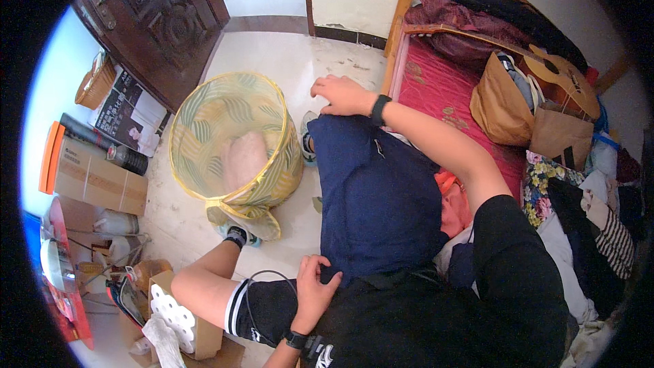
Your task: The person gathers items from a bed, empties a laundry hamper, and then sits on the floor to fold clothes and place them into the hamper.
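Note:
A navy-blue garment lies spread over my lap and right thigh, with a small light mark near its far end. My right hand, a black band on its wrist, is just above the garment's far edge. Its fingers and thumb are apart, with floor visible between them. Beside the near left corner of the garment is my left hand, wearing a black watch. Its thumb and curled fingers are apart at the cloth; whether they touch it is unclear. A yellow patterned mesh laundry basket stands between my feet, a pale pinkish item inside.
To the right, a bed with a red mattress bears a guitar, a brown bag, a paper bag and piled clothes. Cardboard boxes line the left wall. A carved wooden door stands beyond the basket.

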Available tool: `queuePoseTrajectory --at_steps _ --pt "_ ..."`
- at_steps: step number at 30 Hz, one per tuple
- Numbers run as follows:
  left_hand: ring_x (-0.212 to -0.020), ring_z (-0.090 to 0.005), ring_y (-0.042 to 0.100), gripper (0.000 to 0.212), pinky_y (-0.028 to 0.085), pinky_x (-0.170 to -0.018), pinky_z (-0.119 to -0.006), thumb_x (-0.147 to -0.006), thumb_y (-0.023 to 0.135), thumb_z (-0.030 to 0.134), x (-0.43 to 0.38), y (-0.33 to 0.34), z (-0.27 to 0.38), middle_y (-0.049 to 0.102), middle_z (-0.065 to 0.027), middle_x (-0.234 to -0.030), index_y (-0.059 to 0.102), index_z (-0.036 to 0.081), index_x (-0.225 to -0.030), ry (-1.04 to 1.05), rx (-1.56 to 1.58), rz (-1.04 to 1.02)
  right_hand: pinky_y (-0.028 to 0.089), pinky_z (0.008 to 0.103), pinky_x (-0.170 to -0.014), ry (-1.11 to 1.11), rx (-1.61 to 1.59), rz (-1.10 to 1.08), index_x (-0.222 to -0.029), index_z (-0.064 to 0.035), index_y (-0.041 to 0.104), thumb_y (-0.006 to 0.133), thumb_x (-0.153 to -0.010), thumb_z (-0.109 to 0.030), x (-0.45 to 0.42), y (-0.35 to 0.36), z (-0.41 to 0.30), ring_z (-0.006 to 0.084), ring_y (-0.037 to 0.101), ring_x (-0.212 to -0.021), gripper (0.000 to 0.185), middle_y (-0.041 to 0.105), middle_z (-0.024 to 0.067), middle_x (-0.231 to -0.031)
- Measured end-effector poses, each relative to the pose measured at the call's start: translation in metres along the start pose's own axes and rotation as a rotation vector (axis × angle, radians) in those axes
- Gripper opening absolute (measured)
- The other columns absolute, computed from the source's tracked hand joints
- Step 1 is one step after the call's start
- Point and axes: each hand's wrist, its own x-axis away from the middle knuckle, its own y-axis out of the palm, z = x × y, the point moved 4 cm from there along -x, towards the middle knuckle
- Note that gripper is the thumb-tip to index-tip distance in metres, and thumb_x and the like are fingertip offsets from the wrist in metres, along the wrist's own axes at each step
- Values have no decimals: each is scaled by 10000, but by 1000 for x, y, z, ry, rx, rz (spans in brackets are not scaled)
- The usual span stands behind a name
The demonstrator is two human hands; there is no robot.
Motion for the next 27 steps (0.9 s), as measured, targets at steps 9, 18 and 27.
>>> queuePoseTrajectory --at_steps 9,18,27 --pt "-710 -278 522 249 423 -612 -386 -787 672 255 0 7 36 534 -95 -691 575 33 -731 147 -394 -282 485 432 -732 538 -160 29 -925 -5 586 642 -759 -319 206 5 91 359 606 -820 359 615 209 -858" --pt "-773 -330 546 214 460 -660 -425 -811 637 242 -12 9 86 539 -127 -752 593 40 -751 567 -593 -618 502 422 -705 825 -159 -308 -999 -62 647 672 -730 -248 377 25 125 320 643 -786 328 678 158 -878" --pt "-639 -291 582 178 441 -583 -387 -750 600 192 -70 73 115 566 -119 -677 561 24 -795 641 -262 -1184 424 448 -948 624 213 -125 -1228 -69 513 597 -689 -40 339 -21 78 332 448 -1194 546 498 127 -1269"
